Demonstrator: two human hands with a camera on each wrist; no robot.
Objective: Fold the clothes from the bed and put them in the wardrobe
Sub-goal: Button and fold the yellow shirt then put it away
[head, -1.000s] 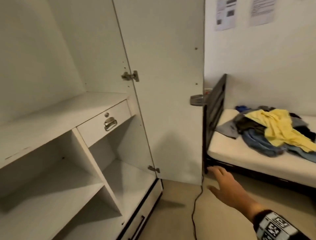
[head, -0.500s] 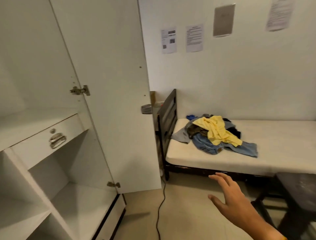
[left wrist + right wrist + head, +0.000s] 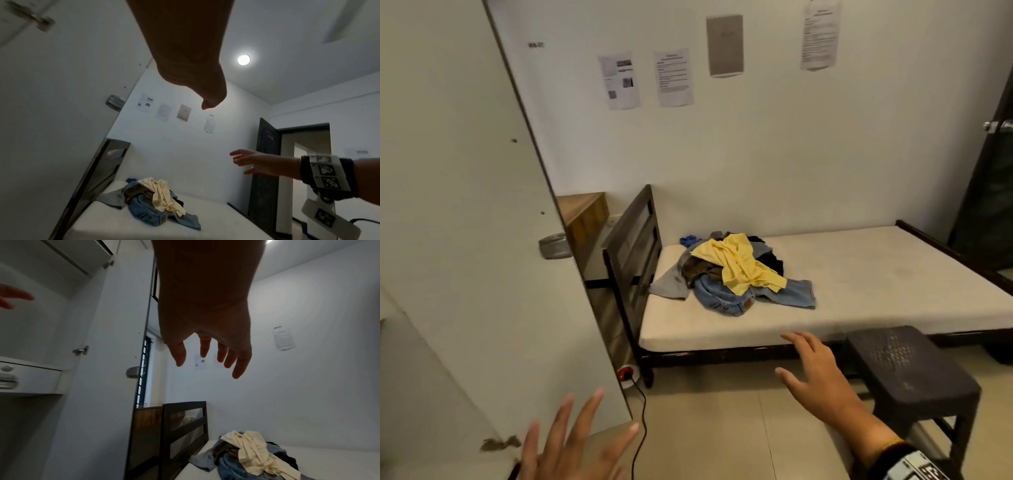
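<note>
I am holding both hands empty, fingers spread: left hand [image 3: 575,442], right hand [image 3: 815,373]. The clothes [image 3: 736,274] are lying heaped on the bed [image 3: 876,274]. Soft, light, floppy; I am judging the yellow top [image 3: 739,263] easiest to pinch. The wall notices' print is proving unreadable.
</note>
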